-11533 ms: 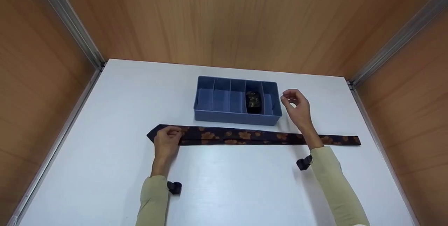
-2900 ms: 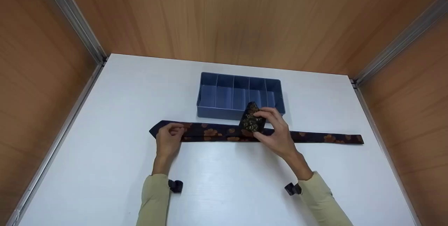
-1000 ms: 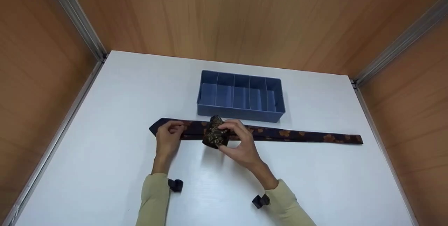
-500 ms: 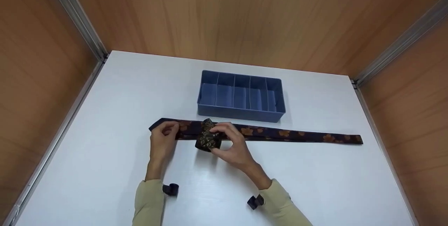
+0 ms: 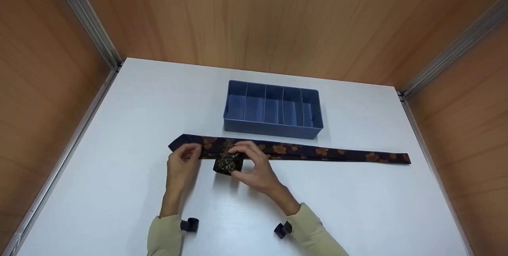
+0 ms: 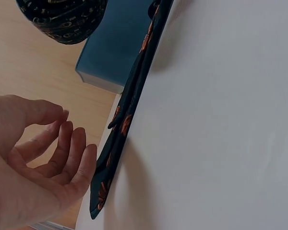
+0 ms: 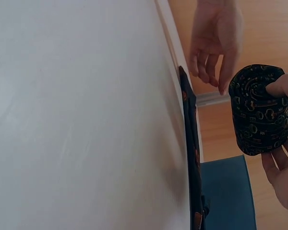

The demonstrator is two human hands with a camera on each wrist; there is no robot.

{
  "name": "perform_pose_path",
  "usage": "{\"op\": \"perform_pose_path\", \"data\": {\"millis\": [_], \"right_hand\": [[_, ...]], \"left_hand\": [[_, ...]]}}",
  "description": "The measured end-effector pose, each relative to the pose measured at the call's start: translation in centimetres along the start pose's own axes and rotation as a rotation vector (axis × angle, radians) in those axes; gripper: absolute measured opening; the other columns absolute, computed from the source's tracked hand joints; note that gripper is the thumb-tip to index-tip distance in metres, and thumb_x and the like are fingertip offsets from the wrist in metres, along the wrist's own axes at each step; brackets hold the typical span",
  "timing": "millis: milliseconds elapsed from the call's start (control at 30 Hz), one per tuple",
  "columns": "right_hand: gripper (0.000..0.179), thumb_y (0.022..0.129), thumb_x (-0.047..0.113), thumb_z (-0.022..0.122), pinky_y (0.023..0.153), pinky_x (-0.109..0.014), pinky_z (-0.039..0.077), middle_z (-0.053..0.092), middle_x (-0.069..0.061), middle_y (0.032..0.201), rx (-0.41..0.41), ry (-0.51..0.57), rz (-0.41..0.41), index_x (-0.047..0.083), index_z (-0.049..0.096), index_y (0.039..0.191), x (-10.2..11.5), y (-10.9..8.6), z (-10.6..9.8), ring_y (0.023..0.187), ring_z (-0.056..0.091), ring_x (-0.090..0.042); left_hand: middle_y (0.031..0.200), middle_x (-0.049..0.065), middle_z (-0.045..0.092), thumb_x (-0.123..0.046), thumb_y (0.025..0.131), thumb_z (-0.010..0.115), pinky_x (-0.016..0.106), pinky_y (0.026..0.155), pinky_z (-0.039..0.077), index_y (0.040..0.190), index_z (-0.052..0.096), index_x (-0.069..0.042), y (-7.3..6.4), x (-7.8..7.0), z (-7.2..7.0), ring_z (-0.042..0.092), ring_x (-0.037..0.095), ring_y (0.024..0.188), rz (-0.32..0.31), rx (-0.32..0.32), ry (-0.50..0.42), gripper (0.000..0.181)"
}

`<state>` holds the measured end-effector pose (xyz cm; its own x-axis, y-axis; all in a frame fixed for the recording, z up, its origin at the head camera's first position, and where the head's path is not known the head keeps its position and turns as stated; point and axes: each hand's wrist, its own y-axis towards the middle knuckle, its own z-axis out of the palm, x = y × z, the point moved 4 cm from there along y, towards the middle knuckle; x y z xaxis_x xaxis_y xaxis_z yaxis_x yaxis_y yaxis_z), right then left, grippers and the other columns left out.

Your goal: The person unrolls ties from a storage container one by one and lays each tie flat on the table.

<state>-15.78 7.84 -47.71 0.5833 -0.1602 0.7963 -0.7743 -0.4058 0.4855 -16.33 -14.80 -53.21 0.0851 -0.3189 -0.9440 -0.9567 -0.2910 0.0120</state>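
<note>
Up off the table (image 5: 337,208) near the flat tie (image 5: 279,149), we grip the rolled tie (image 5: 227,164) in our right hand (image 5: 258,173), left hand (image 5: 178,171) loose, holding nothing, and it looks light, soft, liable to unwind, best clasped across its coiled ends.

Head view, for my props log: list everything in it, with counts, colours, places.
Tabletop: 1, white, below.
Flat floral fabric necktie: 1, navy-orange, across tabletop.
Rolled patterned cloth: 1, black-gold, in right grip.
Rectangular five-compartment plastic box: 1, blue, beyond necktie.
Wood-grain panels: 3, brown, back and sides.
Metal strips: 4 visible, grey, corners, side edges.
Wrist devices: 2, black, at wrists.
Sleeves: 2, khaki, forearms.
Left grip: 1, bare, near necktie's point.
Right grip: 1, bare, holding cloth.
</note>
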Motion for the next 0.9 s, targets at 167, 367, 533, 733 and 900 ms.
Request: {"op": "perform_pose_path", "data": {"millis": [167, 367, 533, 733, 900], "right_hand": [[0.048, 0.075, -0.014, 0.078, 0.097, -0.040, 0.050, 0.060, -0.018, 0.126, 0.012, -0.005, -0.010, 0.000, 0.067, 0.119, 0.0, 0.1, 0.9, 0.121, 0.057, -0.029], [0.047, 0.074, -0.013, 0.080, 0.096, -0.037, 0.052, 0.061, -0.018, 0.123, 0.043, -0.018, -0.011, -0.001, 0.067, 0.118, -1.1, 0.0, 2.0, 0.118, 0.058, -0.027], [0.050, 0.076, -0.007, 0.082, 0.101, -0.040, 0.049, 0.060, -0.011, 0.127, 0.082, -0.040, -0.005, 0.006, 0.067, 0.122, -3.2, -0.4, 3.1, 0.121, 0.056, -0.025], [0.050, 0.080, -0.001, 0.082, 0.102, -0.037, 0.048, 0.058, -0.003, 0.130, 0.121, -0.054, -0.010, 0.014, 0.066, 0.125, -3.8, -0.2, 4.0, 0.123, 0.055, -0.020], [0.050, 0.082, 0.002, 0.081, 0.103, -0.035, 0.047, 0.057, -0.002, 0.131, 0.156, -0.059, -0.022, 0.014, 0.065, 0.128, -3.7, 0.0, 4.7, 0.124, 0.054, -0.018]], "left_hand": [[0.105, 0.010, 0.073, -0.017, 0.101, 0.068, 0.020, 0.083, 0.050, 0.112, 0.075, -0.005, -1.0, -0.4, -0.3, 0.065, 0.019, 0.096, -0.013, 0.012, -0.023, 0.019], [0.104, 0.011, 0.073, -0.018, 0.101, 0.068, 0.019, 0.081, 0.050, 0.111, 0.076, -0.004, -1.8, -0.8, -0.6, 0.067, 0.018, 0.094, 0.000, 0.016, -0.066, 0.019], [0.108, 0.011, 0.073, -0.016, 0.100, 0.069, 0.019, 0.081, 0.052, 0.110, 0.076, -0.004, -2.5, -0.9, -0.6, 0.067, 0.018, 0.094, 0.001, 0.024, -0.082, 0.017], [0.107, 0.010, 0.073, -0.013, 0.100, 0.068, 0.020, 0.081, 0.052, 0.111, 0.076, -0.005, -3.3, -1.0, -0.8, 0.066, 0.017, 0.095, -0.002, 0.035, -0.070, 0.016], [0.107, 0.010, 0.073, -0.014, 0.101, 0.068, 0.020, 0.082, 0.053, 0.112, 0.075, -0.005, -4.0, -1.2, -1.0, 0.066, 0.018, 0.097, 0.001, 0.024, -0.072, 0.016]]}}
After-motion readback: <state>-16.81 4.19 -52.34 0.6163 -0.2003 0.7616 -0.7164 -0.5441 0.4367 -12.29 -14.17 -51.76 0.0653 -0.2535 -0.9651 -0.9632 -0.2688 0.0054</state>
